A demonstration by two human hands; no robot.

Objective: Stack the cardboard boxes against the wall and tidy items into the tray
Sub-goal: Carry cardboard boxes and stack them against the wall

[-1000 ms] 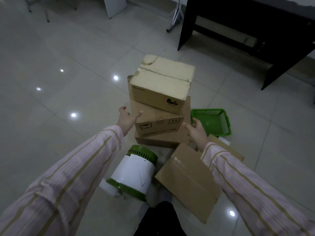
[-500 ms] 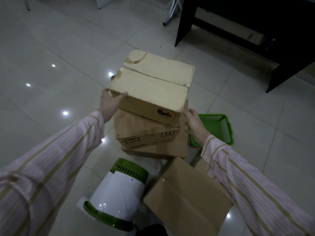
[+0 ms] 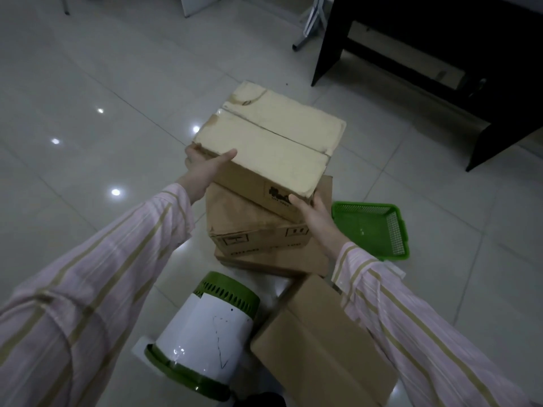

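Observation:
A pale-topped cardboard box (image 3: 270,142) lies on top of a brown box (image 3: 246,227), which rests on a flatter box (image 3: 279,262) on the tiled floor. My left hand (image 3: 205,168) grips the top box at its near-left corner, thumb over the top edge. My right hand (image 3: 311,210) holds its near-right lower corner. The top box sits tilted and skewed on the pile. A green mesh tray (image 3: 373,227) stands on the floor just right of the pile, with nothing visible in it. Another brown box (image 3: 320,342) lies in front, near my right sleeve.
A white canister with green rims (image 3: 205,333) lies tipped on the floor at the front. A black desk (image 3: 440,54) stands at the back right, with metal legs (image 3: 308,27) beside it. Open tiled floor spreads to the left.
Both hands rose from the middle box to the top box and closed on its near corners. My view moved closer and lower over the pile.

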